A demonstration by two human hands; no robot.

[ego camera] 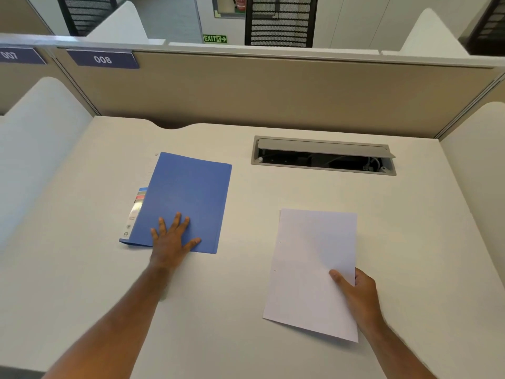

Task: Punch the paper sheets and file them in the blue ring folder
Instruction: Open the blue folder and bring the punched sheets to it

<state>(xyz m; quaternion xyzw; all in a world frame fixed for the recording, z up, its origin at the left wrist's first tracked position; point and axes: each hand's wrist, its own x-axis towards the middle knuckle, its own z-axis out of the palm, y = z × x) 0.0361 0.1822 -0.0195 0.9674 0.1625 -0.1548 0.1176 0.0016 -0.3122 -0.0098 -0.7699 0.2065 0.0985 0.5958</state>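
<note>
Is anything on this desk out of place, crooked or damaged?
Nothing looks damaged or spilled. The cable hatch at the back of the desk stands open, its lid tilted. The blue folder lies slightly askew under the left hand. The right hand holds the paper sheets.

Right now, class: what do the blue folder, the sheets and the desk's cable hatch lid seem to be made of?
Blue folder: probably matte card or thin plastic; flat, dull, no glare.
Paper sheets: thin white paper, matte, with punched holes near the left edge.
Cable hatch lid: grey, smooth, metal or plastic; cannot tell which.
</note>
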